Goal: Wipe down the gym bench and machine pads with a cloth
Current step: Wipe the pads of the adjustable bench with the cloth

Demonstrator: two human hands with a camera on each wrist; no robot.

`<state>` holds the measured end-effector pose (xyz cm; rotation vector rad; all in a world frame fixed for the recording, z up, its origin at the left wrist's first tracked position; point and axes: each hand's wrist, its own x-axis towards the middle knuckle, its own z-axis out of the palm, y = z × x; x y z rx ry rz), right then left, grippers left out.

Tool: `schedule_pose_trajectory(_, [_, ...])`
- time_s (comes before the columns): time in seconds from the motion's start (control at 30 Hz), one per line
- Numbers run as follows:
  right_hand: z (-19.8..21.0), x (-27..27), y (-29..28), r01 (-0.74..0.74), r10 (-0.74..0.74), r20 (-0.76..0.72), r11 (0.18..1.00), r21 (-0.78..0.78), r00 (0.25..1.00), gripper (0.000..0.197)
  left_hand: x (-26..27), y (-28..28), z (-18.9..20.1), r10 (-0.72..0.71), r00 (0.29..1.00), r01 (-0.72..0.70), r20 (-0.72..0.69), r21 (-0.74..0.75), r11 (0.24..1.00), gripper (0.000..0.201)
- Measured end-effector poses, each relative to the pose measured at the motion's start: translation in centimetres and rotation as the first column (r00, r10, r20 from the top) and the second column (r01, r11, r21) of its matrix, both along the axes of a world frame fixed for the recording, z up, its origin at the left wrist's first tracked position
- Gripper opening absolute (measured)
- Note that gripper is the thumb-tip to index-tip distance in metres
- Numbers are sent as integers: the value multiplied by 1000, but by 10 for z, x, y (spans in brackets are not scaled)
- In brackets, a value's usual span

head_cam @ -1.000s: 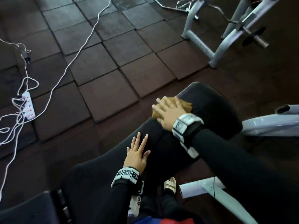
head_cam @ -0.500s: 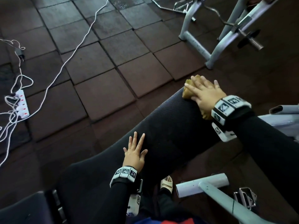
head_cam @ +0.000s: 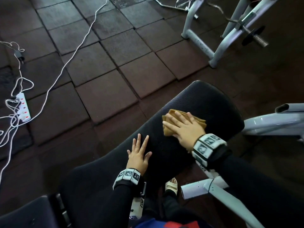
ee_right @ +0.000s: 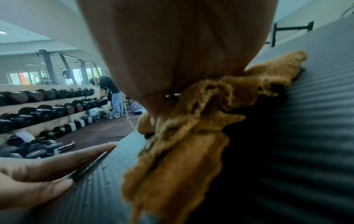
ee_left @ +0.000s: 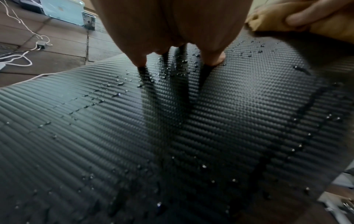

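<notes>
A black textured bench pad (head_cam: 205,102) runs from lower left to upper right in the head view. A folded tan cloth (head_cam: 169,130) lies on it, and my right hand (head_cam: 182,129) presses flat on the cloth with straight fingers. My left hand (head_cam: 139,153) rests flat on the pad a little lower, fingers spread. In the left wrist view the pad (ee_left: 172,136) carries small water droplets, with the cloth (ee_left: 272,19) at the top right. In the right wrist view the bunched cloth (ee_right: 184,144) sits under my palm on the pad (ee_right: 306,136).
White cables and a power strip (head_cam: 23,109) lie on the tiled rubber floor at left. A grey machine frame (head_cam: 202,46) stands at the back right; grey frame tubes (head_cam: 271,122) flank the bench. A sandalled foot (head_cam: 171,185) shows below. Dumbbell racks (ee_right: 47,109) and another person (ee_right: 113,97) are far off.
My right hand slid the cloth from mid-pad up to the pad's far end, then back down toward the middle. The left hand stayed flat on the pad.
</notes>
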<state>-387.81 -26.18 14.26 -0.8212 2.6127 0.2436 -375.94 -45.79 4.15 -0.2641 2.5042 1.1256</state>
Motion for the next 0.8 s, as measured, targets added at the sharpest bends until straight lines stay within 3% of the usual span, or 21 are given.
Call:
schedule_pose_trajectory(0.2, [41,-54,52,253,-251,-82,967,14,964,61,0,1,-3,-13,1000,13,-3,-5,1000,70])
schedule_pose_trajectory(0.4, [40,-87,6,363,-363,-66,932,-25,929,56,0,-1,-5,-35,999,35,-13,-1,999,69])
schedule_pose_trajectory(0.6, [14,-37,-30,258,-260,-52,966,-31,964,57,2,-6,-6,-64,997,64,-44,-3,998,69])
schedule_pose_trajectory(0.8, [-21,62,-4,206,-236,-189,965,-164,953,57,19,-11,-10,-59,995,54,-82,-60,997,67])
